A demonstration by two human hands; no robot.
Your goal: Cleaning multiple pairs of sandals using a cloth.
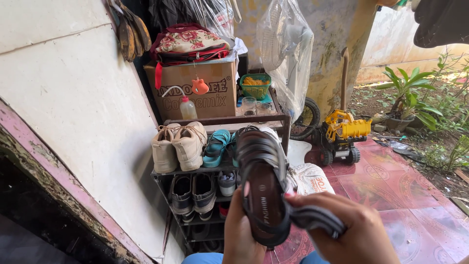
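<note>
One dark strappy sandal is held above the shoe rack, left hand clamped under its sole, right hand closed on the loose strap; judged light, flexible, best gripped at the sole.

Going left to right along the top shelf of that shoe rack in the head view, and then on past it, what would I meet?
Beige sneakers → teal sandals → dark strappy sandal held up by the left hand and right hand → yellow toy digger → green potted plant.
</note>
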